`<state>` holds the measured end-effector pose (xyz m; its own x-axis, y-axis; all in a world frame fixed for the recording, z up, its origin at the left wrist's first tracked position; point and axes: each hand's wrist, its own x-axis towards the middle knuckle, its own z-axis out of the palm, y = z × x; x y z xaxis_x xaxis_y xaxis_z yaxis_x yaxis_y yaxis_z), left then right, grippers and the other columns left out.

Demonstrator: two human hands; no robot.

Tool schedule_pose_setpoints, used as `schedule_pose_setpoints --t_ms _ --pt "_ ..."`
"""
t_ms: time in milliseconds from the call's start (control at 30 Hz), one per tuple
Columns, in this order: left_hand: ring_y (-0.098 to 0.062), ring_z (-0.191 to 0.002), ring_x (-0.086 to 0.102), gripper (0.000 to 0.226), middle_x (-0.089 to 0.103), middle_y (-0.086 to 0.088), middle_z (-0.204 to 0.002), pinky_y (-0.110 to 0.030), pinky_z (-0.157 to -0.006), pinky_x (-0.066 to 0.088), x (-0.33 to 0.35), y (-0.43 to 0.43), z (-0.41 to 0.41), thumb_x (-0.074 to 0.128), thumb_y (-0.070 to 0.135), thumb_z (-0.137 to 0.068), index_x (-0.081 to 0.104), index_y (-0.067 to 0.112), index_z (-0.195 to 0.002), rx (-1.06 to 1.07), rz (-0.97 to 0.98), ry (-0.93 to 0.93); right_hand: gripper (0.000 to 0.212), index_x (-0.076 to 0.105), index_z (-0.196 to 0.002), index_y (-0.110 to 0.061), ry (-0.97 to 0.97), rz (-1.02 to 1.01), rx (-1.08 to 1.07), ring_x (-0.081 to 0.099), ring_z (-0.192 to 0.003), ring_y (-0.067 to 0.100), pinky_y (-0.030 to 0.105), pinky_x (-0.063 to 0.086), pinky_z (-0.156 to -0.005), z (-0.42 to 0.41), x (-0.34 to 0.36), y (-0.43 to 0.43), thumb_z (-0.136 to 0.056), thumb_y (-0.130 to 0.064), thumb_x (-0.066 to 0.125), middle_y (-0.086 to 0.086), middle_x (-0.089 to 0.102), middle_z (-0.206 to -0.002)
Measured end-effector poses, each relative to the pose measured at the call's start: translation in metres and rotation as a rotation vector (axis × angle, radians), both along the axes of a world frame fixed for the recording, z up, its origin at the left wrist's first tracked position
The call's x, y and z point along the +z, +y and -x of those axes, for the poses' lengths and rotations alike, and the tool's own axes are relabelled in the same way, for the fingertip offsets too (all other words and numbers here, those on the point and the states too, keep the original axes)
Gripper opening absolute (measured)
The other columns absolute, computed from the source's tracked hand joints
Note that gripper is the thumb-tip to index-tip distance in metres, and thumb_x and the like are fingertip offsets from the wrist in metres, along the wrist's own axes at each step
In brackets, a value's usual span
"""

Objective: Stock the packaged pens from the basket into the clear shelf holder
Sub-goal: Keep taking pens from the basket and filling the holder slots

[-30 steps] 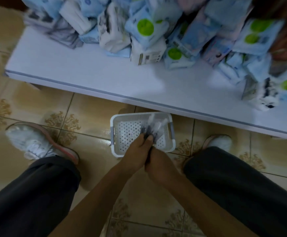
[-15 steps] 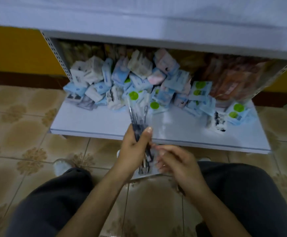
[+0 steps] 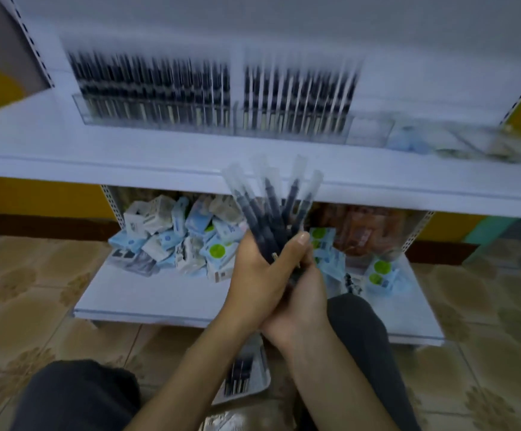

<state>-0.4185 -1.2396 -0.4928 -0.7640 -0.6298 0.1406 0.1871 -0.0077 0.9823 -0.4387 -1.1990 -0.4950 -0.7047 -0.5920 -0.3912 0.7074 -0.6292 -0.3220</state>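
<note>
A bundle of dark pens in clear packaging (image 3: 271,206) fans upward in front of the upper shelf's edge. My left hand (image 3: 262,275) grips the bundle, thumb across its front. My right hand (image 3: 302,303) wraps the bundle's lower end, pressed against the left. The clear shelf holder (image 3: 215,119) stands on the upper shelf, blurred, with several upright pens in rows; its right end looks bare. The white basket (image 3: 253,377) lies on the floor under my arms, some pens still inside, mostly hidden.
The white upper shelf (image 3: 66,157) juts toward me. On the lower shelf (image 3: 147,300) lies a heap of small blue and white packets (image 3: 172,237), with brown packets behind at the right. My dark-trousered knees frame the basket on the tiled floor.
The view has tilted up from the floor basket to the upper shelf. Both hands have lifted the pen bundle out of the basket, and the right hand has closed on its lower end.
</note>
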Motion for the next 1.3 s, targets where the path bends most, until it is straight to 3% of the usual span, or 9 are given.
schedule_pose_setpoints --t_ms 167,300,367,467,567,700,900,1167,1300 --pt "-0.003 -0.083 0.065 0.013 0.067 0.013 -0.082 -0.020 -0.076 0.054 0.021 0.001 0.006 0.058 0.019 -0.092 0.058 0.027 -0.102 -0.051 0.188 0.049 0.034 0.066 -0.088 -0.016 0.192 -0.025 -0.044 0.069 -0.069 0.012 0.027 0.055 -0.061 0.009 0.015 -0.003 -0.099 -0.036 0.040 0.000 0.068 -0.079" --pt "-0.013 -0.053 0.055 0.016 0.059 -0.001 -0.060 -0.022 -0.051 0.046 0.038 -0.005 0.008 0.047 0.016 -0.097 0.057 0.003 -0.100 -0.094 0.128 0.171 0.056 0.071 -0.087 -0.016 0.467 -0.120 -0.030 0.050 -0.050 0.009 0.024 0.040 -0.056 0.024 0.035 0.012 -0.087 -0.062 0.040 -0.003 0.051 -0.059" --pt "-0.013 -0.050 0.053 0.018 0.059 0.001 -0.060 -0.023 -0.047 0.043 0.046 -0.006 0.012 0.046 0.018 -0.097 0.059 0.008 -0.104 -0.134 0.097 0.193 0.045 0.070 -0.099 -0.015 0.779 -0.288 -0.015 0.039 -0.042 0.008 0.024 0.035 -0.043 0.039 0.051 0.019 -0.090 -0.052 0.046 -0.002 0.050 -0.059" --pt "-0.014 -0.057 0.060 0.021 0.065 0.000 -0.068 -0.024 -0.050 0.048 0.052 -0.005 0.018 0.048 0.017 -0.096 0.061 0.015 -0.112 -0.176 0.038 0.201 0.021 0.067 -0.100 -0.009 1.012 -0.424 -0.005 0.057 -0.058 0.045 0.041 0.051 -0.049 0.060 0.071 0.027 -0.097 -0.025 0.053 0.027 0.063 -0.079" --pt "-0.017 -0.074 0.069 0.021 0.073 -0.004 -0.085 -0.025 -0.059 0.054 0.054 -0.005 0.030 0.051 0.012 -0.094 0.063 0.017 -0.110 -0.206 -0.079 0.198 0.022 0.068 -0.100 -0.009 1.034 -0.431 0.031 0.068 -0.070 0.034 0.031 0.052 -0.051 0.078 0.081 0.034 -0.097 -0.025 0.053 0.022 0.070 -0.093" --pt "-0.021 -0.070 0.068 0.022 0.072 -0.009 -0.085 -0.026 -0.053 0.050 0.054 -0.013 0.050 0.056 0.013 -0.092 0.063 0.013 -0.112 -0.193 -0.121 0.176 0.025 0.069 -0.101 -0.008 1.129 -0.517 0.039 0.070 -0.088 0.030 0.046 0.059 -0.072 0.105 0.079 0.034 -0.096 -0.027 0.054 0.014 0.073 -0.094" --pt "-0.023 -0.078 0.072 0.022 0.074 -0.007 -0.094 -0.026 -0.059 0.055 0.058 -0.034 0.083 0.050 0.016 -0.097 0.061 0.015 -0.116 -0.203 -0.085 0.110 0.011 0.070 -0.096 -0.013 1.165 -0.597 0.006 0.069 -0.084 0.013 0.025 0.056 -0.077 0.147 0.078 0.026 -0.093 -0.013 0.060 0.001 0.074 -0.090" --pt "-0.005 -0.046 0.052 0.019 0.065 0.013 -0.065 -0.018 -0.050 0.043 0.058 -0.088 0.161 0.050 0.025 -0.098 0.056 0.008 -0.102 -0.083 0.413 -0.046 0.008 0.060 -0.088 -0.017 1.039 -0.610 -0.394 0.067 -0.070 0.018 0.027 0.059 -0.069 0.225 0.099 0.013 -0.092 -0.010 0.060 0.005 0.072 -0.083" --pt "0.010 -0.066 0.053 0.007 0.057 0.015 -0.076 -0.009 -0.059 0.038 0.059 -0.106 0.188 0.049 0.034 -0.097 0.052 0.028 -0.094 -0.145 0.643 -0.075 0.009 0.064 -0.095 -0.016 1.112 -0.681 -0.469 0.069 -0.083 0.024 0.029 0.058 -0.070 0.264 0.100 0.007 -0.092 -0.009 0.060 0.012 0.071 -0.094"
